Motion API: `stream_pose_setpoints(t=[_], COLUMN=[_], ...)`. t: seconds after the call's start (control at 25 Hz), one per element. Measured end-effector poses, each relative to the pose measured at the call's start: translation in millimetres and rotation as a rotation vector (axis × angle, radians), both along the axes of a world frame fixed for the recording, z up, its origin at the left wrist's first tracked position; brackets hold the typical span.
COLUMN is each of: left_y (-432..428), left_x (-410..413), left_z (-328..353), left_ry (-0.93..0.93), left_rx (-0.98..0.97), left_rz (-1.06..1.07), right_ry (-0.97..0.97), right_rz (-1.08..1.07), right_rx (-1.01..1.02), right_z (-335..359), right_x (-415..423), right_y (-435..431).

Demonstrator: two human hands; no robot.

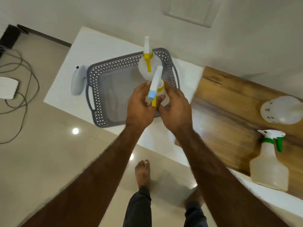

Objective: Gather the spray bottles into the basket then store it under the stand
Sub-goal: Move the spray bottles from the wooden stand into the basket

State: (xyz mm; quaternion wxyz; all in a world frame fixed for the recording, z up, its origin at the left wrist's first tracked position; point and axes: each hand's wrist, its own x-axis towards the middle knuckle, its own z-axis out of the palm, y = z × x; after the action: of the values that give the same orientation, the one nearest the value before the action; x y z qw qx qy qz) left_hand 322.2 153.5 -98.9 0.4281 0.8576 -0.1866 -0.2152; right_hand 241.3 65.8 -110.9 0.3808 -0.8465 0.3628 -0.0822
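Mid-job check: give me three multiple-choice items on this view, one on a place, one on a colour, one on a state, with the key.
1. Where does the green-trigger bottle stand?
A. in the basket
B. on the wooden board
C. on the floor

2. What colour is the trigger of the bottle already in the grey basket?
A. yellow
B. red
C. black

3. How is the blue-nozzle bottle held?
A. by both hands
B. by nothing, lying flat
C. by the left hand only

Key: 1 B, it stands on the wooden board at the right; 2 A, the standing bottle has a yellow trigger; 3 A, the left hand and the right hand both close around it over the basket.
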Motion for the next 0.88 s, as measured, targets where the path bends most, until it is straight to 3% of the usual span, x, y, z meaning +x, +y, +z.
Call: stream_pose_setpoints(t=[0.12,0.28,0.64,0.76,0.88], left_y=[1,-8,-25,-14,-9], left_x=[3,12,2,-22,-74], left_z=[-25,-30,-34,-37,-27], left_ry=[0.006,0.036,-0.052,-0.082,-0.245], left_rx=[0.032,0.052,0.139,0.122,0.116], left_rz=[0.034,0.106,0.183,0.222,0.192], right_ry=[0.087,0.035,-0.003,-0.096,-0.144], right_rz=[0.015,-0.018,-0.070,-0.169,-0.362], right_rx=[0.017,0.070,-0.036,-0.101,-0.178], right_z=[-20,-33,-38,-27,-17], right_x=[12,22,10,-13,-53], right_y=[3,-3,1,0,-11])
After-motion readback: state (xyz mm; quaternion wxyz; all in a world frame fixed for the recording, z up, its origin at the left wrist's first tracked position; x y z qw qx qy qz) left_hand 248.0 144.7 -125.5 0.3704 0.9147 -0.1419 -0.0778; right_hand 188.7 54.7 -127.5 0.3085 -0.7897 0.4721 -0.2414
